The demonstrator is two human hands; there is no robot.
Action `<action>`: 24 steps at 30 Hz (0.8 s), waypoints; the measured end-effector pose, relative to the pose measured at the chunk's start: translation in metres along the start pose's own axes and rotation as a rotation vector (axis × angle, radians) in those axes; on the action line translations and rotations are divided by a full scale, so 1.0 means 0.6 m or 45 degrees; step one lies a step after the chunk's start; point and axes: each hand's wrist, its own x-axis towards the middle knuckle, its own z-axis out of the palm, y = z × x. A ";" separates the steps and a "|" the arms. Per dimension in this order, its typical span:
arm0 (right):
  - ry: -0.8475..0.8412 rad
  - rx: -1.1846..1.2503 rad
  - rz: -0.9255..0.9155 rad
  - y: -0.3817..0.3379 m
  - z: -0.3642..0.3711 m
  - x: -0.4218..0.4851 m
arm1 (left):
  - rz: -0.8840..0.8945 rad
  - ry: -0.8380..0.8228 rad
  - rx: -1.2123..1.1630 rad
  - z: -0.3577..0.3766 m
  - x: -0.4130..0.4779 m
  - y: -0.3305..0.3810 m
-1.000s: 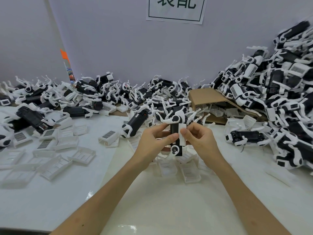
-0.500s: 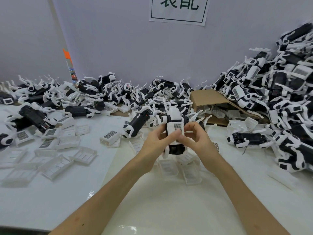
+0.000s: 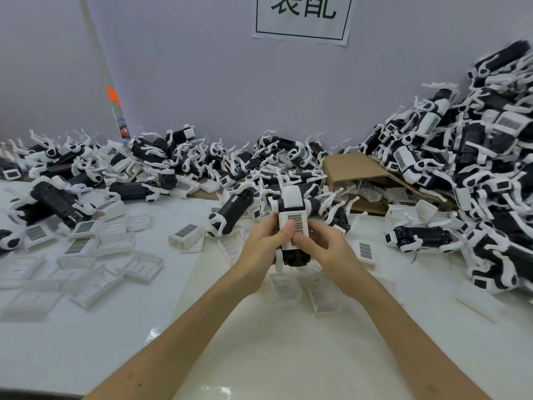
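While both thumbs press on the grilled white back cover (image 3: 300,219) of a black-and-white toy robot dog (image 3: 291,197), the left grip (image 3: 264,241) curls round one side and the right grip (image 3: 326,249) round the other, holding it just above the white counter (image 3: 259,342). Loose white covers (image 3: 138,267) lie to the left. A heap of similar dogs (image 3: 476,168) rises at right, beside a cardboard box (image 3: 354,168).

a paper sign (image 3: 302,20) at the top middle of the frame shows two dark green characters, 装配, tops cropped. the grid print on the held cover (image 3: 300,223) is unreadable.
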 end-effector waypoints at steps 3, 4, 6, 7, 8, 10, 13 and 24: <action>0.035 -0.006 -0.043 0.000 0.001 -0.001 | 0.006 -0.010 0.005 0.000 0.000 0.002; 0.046 -0.016 -0.058 0.001 0.002 -0.001 | 0.010 -0.012 0.002 0.000 -0.001 0.003; 0.075 -0.054 -0.083 0.004 0.004 0.000 | 0.005 -0.014 -0.022 0.001 -0.001 0.002; 0.090 -0.081 -0.093 0.007 0.004 0.000 | -0.006 -0.015 -0.038 0.002 -0.002 0.001; 0.100 -0.107 -0.097 0.009 0.004 0.001 | -0.019 -0.017 -0.052 0.003 -0.003 0.001; 0.093 -0.123 -0.090 0.011 0.005 0.001 | -0.039 -0.013 -0.074 0.004 -0.004 0.001; 0.061 -0.048 -0.085 0.008 0.008 0.002 | -0.036 0.015 -0.087 0.004 -0.004 0.006; 0.103 -0.166 -0.187 0.012 0.004 0.002 | 0.055 0.087 -0.017 0.005 -0.005 0.006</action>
